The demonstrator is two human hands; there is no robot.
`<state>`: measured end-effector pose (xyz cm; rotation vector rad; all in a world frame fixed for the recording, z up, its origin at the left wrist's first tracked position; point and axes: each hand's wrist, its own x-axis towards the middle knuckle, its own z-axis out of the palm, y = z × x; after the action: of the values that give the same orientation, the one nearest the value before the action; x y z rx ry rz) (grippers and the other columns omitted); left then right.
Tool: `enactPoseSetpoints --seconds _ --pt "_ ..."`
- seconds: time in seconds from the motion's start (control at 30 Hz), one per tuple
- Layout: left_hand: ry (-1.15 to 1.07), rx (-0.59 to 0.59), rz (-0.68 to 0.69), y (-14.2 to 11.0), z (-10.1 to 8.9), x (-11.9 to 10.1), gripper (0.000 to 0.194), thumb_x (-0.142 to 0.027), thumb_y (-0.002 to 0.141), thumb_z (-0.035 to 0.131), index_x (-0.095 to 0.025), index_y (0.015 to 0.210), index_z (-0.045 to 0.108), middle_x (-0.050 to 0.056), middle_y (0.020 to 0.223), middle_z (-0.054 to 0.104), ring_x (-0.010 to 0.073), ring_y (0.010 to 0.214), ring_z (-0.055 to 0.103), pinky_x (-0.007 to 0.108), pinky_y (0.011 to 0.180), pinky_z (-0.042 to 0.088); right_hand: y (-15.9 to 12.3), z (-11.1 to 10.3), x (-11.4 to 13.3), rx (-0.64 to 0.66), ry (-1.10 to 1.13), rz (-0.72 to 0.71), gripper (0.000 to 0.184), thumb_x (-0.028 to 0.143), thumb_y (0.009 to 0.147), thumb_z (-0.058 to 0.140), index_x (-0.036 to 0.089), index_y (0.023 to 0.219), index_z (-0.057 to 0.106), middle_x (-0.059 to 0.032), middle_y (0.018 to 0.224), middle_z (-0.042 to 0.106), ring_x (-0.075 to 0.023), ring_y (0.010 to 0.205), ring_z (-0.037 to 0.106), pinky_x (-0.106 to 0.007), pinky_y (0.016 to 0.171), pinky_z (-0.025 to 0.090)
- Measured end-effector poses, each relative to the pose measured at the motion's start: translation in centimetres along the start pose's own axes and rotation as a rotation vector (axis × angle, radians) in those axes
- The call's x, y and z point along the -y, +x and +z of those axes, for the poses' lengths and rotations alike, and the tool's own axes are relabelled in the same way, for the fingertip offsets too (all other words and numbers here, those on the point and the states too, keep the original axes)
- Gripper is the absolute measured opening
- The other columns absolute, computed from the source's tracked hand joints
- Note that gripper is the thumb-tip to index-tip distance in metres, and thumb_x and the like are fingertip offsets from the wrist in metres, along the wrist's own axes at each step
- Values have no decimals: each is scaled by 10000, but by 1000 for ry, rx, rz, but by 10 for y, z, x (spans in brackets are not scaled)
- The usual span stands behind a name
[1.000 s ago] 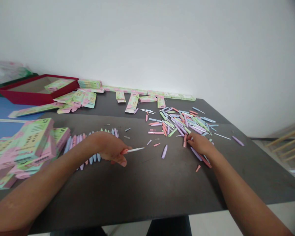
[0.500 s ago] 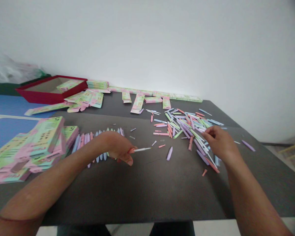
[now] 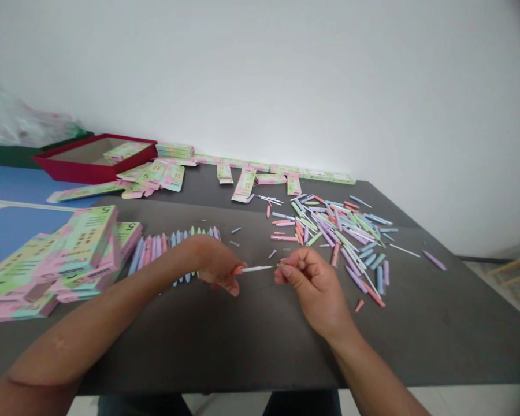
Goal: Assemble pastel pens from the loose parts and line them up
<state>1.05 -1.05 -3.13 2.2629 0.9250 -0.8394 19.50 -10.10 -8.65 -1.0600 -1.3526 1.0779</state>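
Observation:
My left hand (image 3: 220, 267) is closed on a thin white pen refill (image 3: 256, 268), with a bit of coral plastic at its base. The refill's tip points right, toward my right hand (image 3: 309, 283). Thumb and forefinger of that hand are pinched together close to the tip; what they hold is too small to make out. Under and behind my left wrist lies a row of pastel pen barrels (image 3: 156, 247). To the right of my right hand spreads a loose pile of pen parts (image 3: 329, 225) in purple, coral, green and blue, with white refills among them.
Stacked pastel boxes (image 3: 89, 237) stand at the left, below flattened cartons (image 3: 156, 176). A red open box (image 3: 80, 172) sits at the back left. More cartons (image 3: 281, 169) line the wall. One purple barrel (image 3: 434, 260) lies apart at the right.
My right hand has moved left from the pile to the refill's tip, with its fingers pinched. My left hand has barely shifted and still grips the refill.

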Motion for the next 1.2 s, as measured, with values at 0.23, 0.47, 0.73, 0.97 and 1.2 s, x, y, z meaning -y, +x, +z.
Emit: enactPoseSetpoints --seconds 0.23,0.47,0.73,0.97,1.2 --pt "-9 -5 -16 1 2 1 296 -355 751 600 -228 1017 616 -10 660 642 163 595 564 223 488 335 -2 -1 4 27 -30 -10 76 256 849 548 193 851 505 10 709 605 -117 680 563 -252 653 428" --pt "28 38 -8 0 1 -4 330 -361 786 555 -208 1074 604 31 802 708 172 597 583 253 548 381 -2 1 1 30 -41 -7 65 243 850 543 194 831 503 15 706 604 -110 669 559 -245 645 422" --pt "21 47 -23 1 1 -3 267 -375 796 553 -206 993 614 23 771 701 171 591 581 253 536 379 -3 1 0 33 -7 13 86 258 847 552 194 822 500 10 716 613 -114 677 566 -255 662 427" --pt "25 53 -35 -1 0 -6 255 -372 802 558 -223 1007 585 10 763 692 147 582 570 227 513 361 -3 3 0 27 -22 15 84 261 851 542 195 829 496 11 701 609 -117 668 563 -259 661 423" --pt "26 28 -20 1 2 -5 249 -376 779 583 -230 978 612 -22 597 628 139 496 520 226 461 322 0 10 -3 77 -122 9 71 266 851 522 199 835 504 3 724 598 -128 680 552 -254 635 410"
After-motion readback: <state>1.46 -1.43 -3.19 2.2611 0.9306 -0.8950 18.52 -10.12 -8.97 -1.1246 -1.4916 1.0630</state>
